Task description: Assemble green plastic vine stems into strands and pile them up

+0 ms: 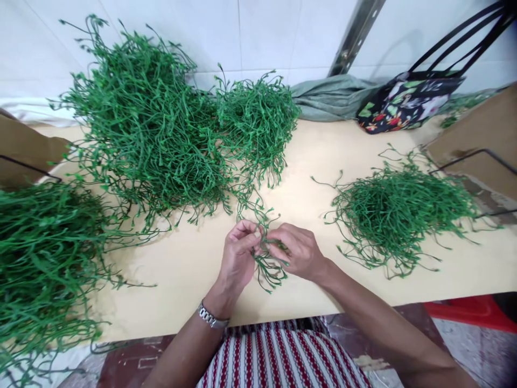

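Note:
Close together over the front of the table, my left hand (pixel 241 249) and my right hand (pixel 298 250) both pinch a small bunch of thin green plant stems (pixel 270 270). The stems have little forked tips that fan out below and above the fingers. A metal watch band circles my left wrist. Just beyond the hands, loose stems trail up to a medium pile of green stems (pixel 258 116). To the right of my right hand lies another pile of stems (pixel 398 210). What exactly sits between the fingertips is partly hidden.
A tall heap of stems (pixel 149 118) stands at the back left, with another heap (pixel 36 258) at the left edge. Brown cardboard (pixel 480 134) with a black wire stands on the right. A floral bag (pixel 412 102) and grey-green cloth (pixel 331 97) lie along the tiled wall.

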`<move>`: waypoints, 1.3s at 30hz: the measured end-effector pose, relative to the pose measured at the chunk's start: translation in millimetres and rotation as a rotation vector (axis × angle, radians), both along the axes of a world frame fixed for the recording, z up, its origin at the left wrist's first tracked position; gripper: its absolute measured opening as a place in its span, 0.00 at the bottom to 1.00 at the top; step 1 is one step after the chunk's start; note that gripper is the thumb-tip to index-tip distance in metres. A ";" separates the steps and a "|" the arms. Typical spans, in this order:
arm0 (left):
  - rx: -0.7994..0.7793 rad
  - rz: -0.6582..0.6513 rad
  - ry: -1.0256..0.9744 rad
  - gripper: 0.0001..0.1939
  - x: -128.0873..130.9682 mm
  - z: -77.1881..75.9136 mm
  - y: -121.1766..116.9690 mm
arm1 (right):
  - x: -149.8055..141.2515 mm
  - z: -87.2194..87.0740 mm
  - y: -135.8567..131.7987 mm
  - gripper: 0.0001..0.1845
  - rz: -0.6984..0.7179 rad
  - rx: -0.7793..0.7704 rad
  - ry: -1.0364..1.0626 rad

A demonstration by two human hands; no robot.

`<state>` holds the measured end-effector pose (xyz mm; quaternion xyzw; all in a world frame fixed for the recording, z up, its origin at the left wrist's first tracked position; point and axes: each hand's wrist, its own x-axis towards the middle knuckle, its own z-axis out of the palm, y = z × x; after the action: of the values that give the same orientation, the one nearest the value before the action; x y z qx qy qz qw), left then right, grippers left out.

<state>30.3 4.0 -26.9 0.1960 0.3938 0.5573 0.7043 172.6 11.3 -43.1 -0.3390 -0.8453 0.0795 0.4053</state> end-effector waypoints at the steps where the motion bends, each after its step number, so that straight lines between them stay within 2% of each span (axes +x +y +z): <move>1: -0.004 0.007 0.024 0.09 0.1 -0.3 -0.2 | -0.1 1.9 -0.7 0.04 0.017 -0.055 0.028; 4: 0.000 0.022 0.068 0.11 0.7 -0.9 -0.4 | 0.6 10.2 -1.5 0.06 0.024 -0.359 0.165; 7: 0.041 0.029 0.104 0.10 2.5 -0.8 -1.0 | -0.5 16.0 0.7 0.08 -0.061 -0.686 0.265; 9: 0.077 0.026 0.138 0.10 3.9 -0.6 -1.8 | -3.0 17.0 2.9 0.09 -0.098 -0.815 0.302; 12: 0.100 0.003 0.187 0.09 5.1 -0.8 -2.9 | -7.7 16.9 4.8 0.08 -0.118 -0.901 0.354; 19: 0.047 -0.105 0.177 0.07 1.5 -0.8 0.9 | -10.1 18.1 2.1 0.08 -0.165 -0.883 0.404; 25: 0.021 0.088 0.028 0.12 1.5 -1.9 0.4 | -12.4 14.0 3.5 0.06 -0.243 -0.869 0.404; 28: 0.008 0.075 -0.004 0.13 3.1 -1.6 -0.6 | -15.0 11.2 3.4 0.06 -0.240 -0.872 0.352; 30: 0.002 0.054 -0.007 0.13 4.1 -1.3 -0.9 | -15.5 9.5 2.6 0.05 -0.278 -0.799 0.284; 32: -0.005 0.045 -0.001 0.13 4.9 -1.1 -0.7 | -14.6 8.6 1.7 0.04 -0.303 -0.657 0.221; 34: -0.012 0.054 0.023 0.13 5.7 -0.8 -0.4 | -12.7 9.5 1.5 0.06 -0.233 -0.504 0.188; 36: -0.019 0.088 0.066 0.13 6.3 -0.4 0.0 | -10.5 12.1 2.1 0.09 -0.122 -0.438 0.174; 39: 0.006 0.158 0.148 0.12 7.2 0.2 0.7 | -8.2 16.1 4.4 0.09 -0.035 -0.532 0.158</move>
<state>37.5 4.7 -26.6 0.2068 0.4572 0.5962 0.6266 164.5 15.6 -27.0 -0.4407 -0.7546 0.3179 0.3678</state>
